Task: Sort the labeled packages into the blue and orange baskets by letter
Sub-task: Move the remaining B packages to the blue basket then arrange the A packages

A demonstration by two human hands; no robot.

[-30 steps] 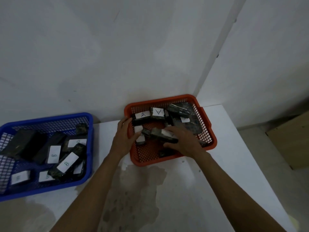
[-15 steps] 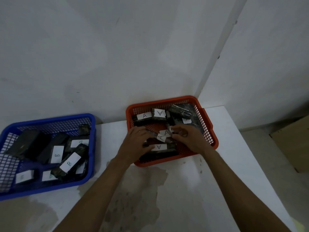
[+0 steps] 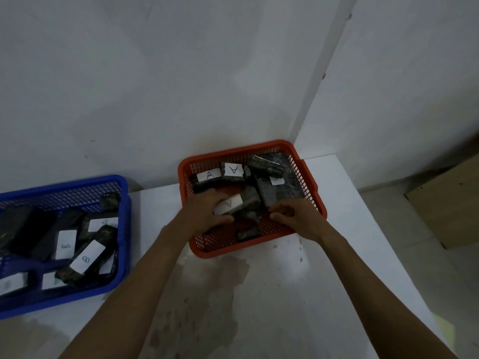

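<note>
Head view: both hands inside the orange basket (image 3: 308,177), which sits far right on the white table (image 3: 350,255) against the wall corner. Left hand (image 3: 204,216) grasps a dark package with a white A label (image 3: 233,204), thumb under its near edge, fingers over its left end. Right hand (image 3: 298,218) has curled fingers at the basket's near right side, just beside the held package; cannot tell if it grips anything. More dark packages lie at the basket's far side, two showing A labels (image 3: 220,173). Blue basket (image 3: 121,193) stands well apart at left, holding dark packages with B labels (image 3: 85,259). Stained patch on the table near the forearms.
</note>
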